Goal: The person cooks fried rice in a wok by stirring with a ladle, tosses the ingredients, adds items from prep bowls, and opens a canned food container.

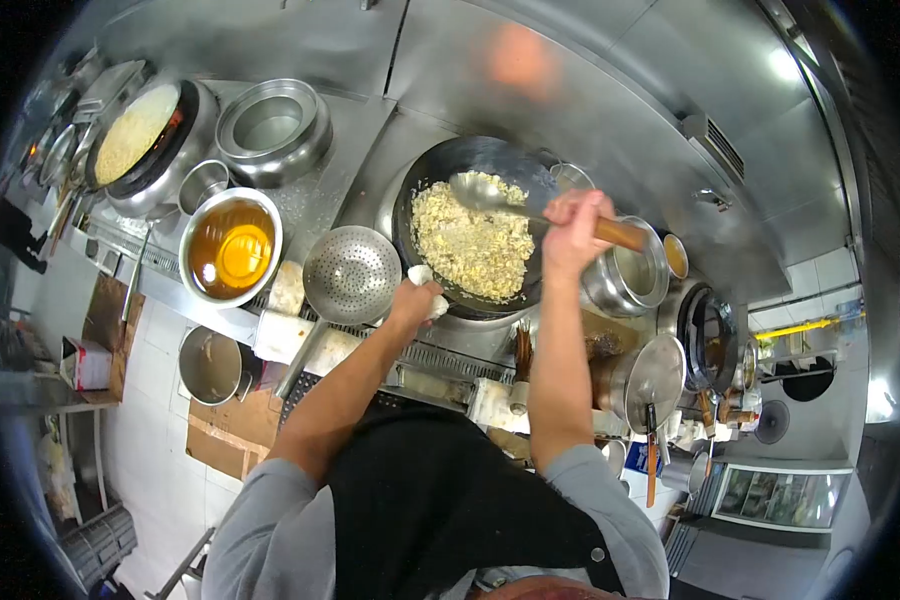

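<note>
A dark wok sits on the stove in the middle, with fried rice flecked with yellow bits spread in it. My right hand is closed around the wooden handle of a metal ladle, whose bowl is over the far part of the rice. At the wok's near left edge, my left hand is closed on a folded white cloth. Whether the wok's handle is under the cloth is hidden. A perforated strainer lies just left of that hand.
To the left are a bowl of amber oil, a lidless metal pot and another wok with pale food. Metal pots and a round mesh skimmer stand on the right. A pot is low at left.
</note>
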Demonstrator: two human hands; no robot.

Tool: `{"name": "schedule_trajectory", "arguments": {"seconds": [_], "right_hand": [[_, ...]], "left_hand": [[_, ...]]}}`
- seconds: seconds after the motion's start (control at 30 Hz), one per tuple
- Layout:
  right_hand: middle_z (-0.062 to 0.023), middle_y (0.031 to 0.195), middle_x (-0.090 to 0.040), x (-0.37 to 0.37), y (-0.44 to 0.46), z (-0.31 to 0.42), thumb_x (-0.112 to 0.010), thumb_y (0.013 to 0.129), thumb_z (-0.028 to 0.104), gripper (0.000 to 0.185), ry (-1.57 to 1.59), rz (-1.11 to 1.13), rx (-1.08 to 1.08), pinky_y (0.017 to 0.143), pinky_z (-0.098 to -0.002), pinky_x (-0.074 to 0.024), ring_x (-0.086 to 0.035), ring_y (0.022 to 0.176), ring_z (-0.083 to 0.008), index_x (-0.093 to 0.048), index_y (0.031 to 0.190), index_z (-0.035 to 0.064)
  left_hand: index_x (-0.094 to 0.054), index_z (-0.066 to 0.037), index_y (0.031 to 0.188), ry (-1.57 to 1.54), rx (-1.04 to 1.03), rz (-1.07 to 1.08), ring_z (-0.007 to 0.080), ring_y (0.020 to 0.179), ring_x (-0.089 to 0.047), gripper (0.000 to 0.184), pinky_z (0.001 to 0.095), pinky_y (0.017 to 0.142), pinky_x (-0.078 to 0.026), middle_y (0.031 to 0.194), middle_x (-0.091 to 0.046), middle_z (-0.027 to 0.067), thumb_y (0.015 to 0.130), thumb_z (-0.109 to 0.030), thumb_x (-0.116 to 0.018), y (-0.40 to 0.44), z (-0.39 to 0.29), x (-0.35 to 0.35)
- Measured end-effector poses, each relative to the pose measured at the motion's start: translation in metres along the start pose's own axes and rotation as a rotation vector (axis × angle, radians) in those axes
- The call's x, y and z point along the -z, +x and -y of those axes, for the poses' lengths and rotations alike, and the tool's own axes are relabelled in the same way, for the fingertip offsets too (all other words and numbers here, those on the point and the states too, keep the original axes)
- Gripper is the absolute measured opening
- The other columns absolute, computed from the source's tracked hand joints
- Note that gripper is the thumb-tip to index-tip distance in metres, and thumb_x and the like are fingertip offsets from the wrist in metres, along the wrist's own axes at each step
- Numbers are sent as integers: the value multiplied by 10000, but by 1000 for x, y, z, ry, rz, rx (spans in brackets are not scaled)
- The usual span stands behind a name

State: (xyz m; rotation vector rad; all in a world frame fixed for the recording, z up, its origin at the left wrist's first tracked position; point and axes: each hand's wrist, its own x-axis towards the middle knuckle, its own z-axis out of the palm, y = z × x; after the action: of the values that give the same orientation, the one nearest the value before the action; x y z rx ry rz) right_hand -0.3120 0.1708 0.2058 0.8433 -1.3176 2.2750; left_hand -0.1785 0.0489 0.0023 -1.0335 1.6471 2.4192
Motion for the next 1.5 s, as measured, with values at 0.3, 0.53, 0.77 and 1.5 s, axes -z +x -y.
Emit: {"name": "schedule_trajectory", "arguments": {"seconds": [0.3,0.53,0.77,1.5], "right_hand": [[-14,598,-501,-10,-68,14,-599,1025,219,333,-328,55,-260,453,-273,-367,-461,493,-96,-513,756,44],[-11,541,-451,5,104,110,-600,1021,319,363,-275,-251,-309,408,-304,-383,-426,415,-137,-557,805,30],[-42,596,-526,3,15,-7,-644,994,216,267,-276,-212,-320,371,-321,-420,-477,411,-141,-554,829,26],[8,527,-352,36,-61,206,-529,1058,366,417,-197,-67,16,430,-296,-328,-335,450,-110,-466,740,103]], "left_hand": [[-634,27,1001,6,-111,80,242,668,-654,211,385,492,-490,869,-677,126,838,-103,-662,28,38,4],[-608,4,1077,-287,18,-142,198,767,-650,278,328,660,-537,878,-641,97,799,12,-585,-141,27,56],[-633,-16,1080,-117,24,-7,216,757,-640,284,371,621,-521,918,-658,109,803,-60,-679,-18,23,12],[-644,38,1075,-99,-12,-6,227,817,-654,287,367,701,-526,960,-686,116,789,13,-642,-147,73,72]]}}
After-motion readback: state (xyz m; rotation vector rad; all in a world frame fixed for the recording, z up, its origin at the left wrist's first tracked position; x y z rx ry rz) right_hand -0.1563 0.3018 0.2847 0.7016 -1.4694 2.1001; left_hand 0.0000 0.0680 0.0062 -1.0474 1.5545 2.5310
